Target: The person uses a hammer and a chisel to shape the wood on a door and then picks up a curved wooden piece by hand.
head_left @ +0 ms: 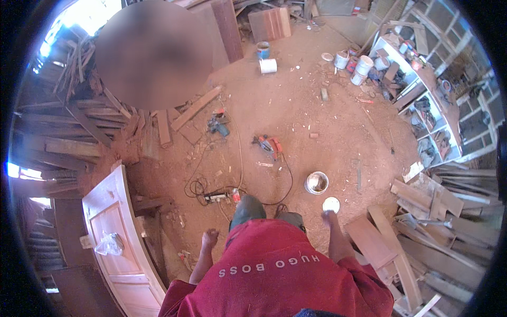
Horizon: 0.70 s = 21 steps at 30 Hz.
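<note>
My right hand (330, 217) is closed at the edge of a round white lid (331, 204), held out low to the right. Just beyond it, an open white bucket (324, 189) stands on the dusty floor, with something pale brown inside. My left hand (210, 238) hangs beside my left knee, its fingers curled, and I see nothing in it. Ahead of my knees lies a red power tool (272, 146) with a dark cord. A blue-grey power tool (217, 126) rests farther left.
A power strip (215, 198) and tangled cords lie by my left knee. On the left leans a panelled wooden door (107, 208) bearing a plastic bag (110, 244). Boards (372, 240) are piled at right. White shelving (430, 95) and paint buckets (363, 68) stand far right.
</note>
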Available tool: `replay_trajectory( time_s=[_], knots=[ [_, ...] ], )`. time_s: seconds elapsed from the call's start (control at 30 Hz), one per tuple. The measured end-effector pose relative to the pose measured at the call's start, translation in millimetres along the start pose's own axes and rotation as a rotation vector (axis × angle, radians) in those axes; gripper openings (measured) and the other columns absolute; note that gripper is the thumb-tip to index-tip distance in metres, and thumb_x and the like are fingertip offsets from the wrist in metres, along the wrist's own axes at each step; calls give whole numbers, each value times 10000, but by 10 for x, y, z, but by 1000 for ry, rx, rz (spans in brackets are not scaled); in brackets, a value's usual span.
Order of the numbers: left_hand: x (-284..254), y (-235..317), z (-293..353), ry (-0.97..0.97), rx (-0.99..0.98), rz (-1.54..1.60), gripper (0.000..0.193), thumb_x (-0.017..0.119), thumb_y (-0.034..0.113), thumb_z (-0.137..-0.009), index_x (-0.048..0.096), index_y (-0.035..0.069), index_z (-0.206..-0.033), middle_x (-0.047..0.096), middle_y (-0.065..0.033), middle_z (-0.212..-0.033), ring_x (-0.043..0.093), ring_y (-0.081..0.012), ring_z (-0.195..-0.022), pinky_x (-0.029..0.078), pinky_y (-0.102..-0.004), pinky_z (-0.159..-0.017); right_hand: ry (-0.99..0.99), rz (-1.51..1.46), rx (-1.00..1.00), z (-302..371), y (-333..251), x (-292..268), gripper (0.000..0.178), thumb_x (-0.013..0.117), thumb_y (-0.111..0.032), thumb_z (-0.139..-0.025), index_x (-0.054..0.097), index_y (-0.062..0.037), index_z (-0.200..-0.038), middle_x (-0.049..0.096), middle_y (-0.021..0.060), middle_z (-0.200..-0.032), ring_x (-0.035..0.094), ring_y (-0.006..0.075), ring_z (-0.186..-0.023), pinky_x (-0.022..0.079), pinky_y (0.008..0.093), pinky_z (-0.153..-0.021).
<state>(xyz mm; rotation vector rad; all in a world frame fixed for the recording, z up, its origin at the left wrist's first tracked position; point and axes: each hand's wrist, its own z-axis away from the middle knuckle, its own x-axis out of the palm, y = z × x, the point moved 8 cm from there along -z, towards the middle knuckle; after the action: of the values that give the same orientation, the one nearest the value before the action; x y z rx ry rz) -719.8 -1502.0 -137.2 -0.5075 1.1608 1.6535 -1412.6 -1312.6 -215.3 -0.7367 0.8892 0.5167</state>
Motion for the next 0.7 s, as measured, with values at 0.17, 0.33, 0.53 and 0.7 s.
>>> replay_trajectory(
  time_s=[0.17, 0.33, 0.53, 0.7],
  knots=[
    [-225, 1455, -893, -40, -241, 290, 485, 673, 404, -830, 664, 52, -1164, 701, -237, -1023, 676, -365, -1014, 536, -446, -870, 314, -263, -87, -1782, -1098, -1838, 192, 653, -207, -897, 682, -27, -956, 684, 138, -745, 671, 203, -641, 538, 341, -556],
    [-253, 1912, -2274, -163, -211, 216, 492, 657, 411, -837, 655, 67, -1188, 699, -229, -1047, 670, -371, -1031, 532, -446, -886, 295, -696, 59, -2882, -1639, -2184, 130, 657, -175, -884, 666, -62, -947, 631, 43, -699, 614, 142, -590, 512, 321, -514],
    [-667, 2363, -4336, -162, -50, 1, 430, 609, 454, -881, 691, 101, -1114, 708, -201, -1004, 685, -381, -923, 539, -462, -808, -189, -490, 186, -3450, -1562, -1406, 164, 686, -119, -823, 651, -92, -981, 606, 35, -702, 593, 151, -608, 485, 332, -498],
    [-1870, 4583, -5611, -119, 174, 121, 416, 608, 442, -912, 711, 63, -1048, 712, -205, -960, 697, -378, -854, 545, -465, -761, -3, -717, 297, -3832, -575, -895, 183, 721, -148, -806, 665, -93, -971, 586, 35, -683, 555, 146, -636, 465, 357, -533]
  ],
)
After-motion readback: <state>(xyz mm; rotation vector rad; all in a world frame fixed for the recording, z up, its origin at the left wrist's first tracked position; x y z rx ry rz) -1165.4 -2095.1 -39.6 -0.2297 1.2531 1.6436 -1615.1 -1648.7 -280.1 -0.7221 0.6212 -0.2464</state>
